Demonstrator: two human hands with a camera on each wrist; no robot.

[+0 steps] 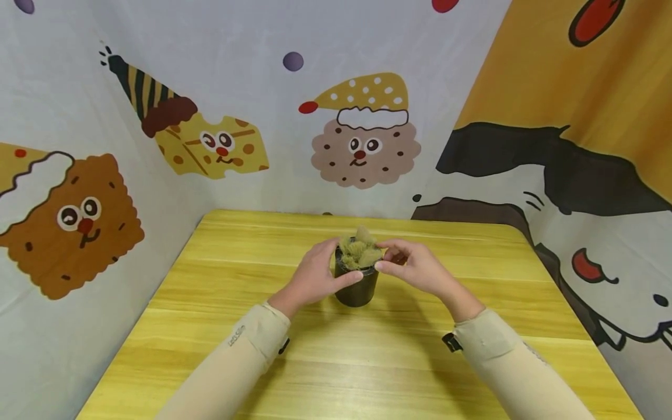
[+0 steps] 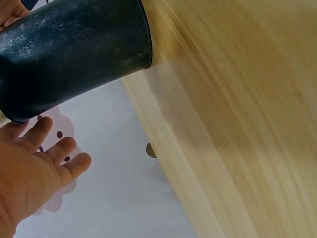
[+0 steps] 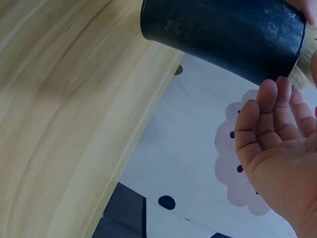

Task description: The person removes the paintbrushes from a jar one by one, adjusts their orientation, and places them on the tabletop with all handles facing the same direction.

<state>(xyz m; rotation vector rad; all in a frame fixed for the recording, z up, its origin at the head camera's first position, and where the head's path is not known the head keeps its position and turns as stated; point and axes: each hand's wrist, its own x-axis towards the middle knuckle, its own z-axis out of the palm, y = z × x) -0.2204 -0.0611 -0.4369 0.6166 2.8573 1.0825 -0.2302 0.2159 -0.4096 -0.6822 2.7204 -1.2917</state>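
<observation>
A small potted plant stands upright on the table, with a black pot (image 1: 357,290) and yellow-green fuzzy leaves (image 1: 359,249). My left hand (image 1: 318,273) holds the pot at its rim from the left, thumb across the front; its other fingers (image 2: 59,148) spread loosely beside the pot in the left wrist view. On the right, my right hand (image 1: 417,267) touches the rim and outer leaves with thumb and fingertips, its fingers (image 3: 266,96) loosely bent. The pot (image 2: 79,49) looks dark and scuffed in both wrist views. Most of the leaves are hidden there.
The yellow wood-grain table (image 1: 336,361) extends around the pot. Behind it hangs a white cloth (image 1: 283,192) printed with cartoon biscuits and cheese. An orange and black printed part (image 1: 525,87) covers the right side.
</observation>
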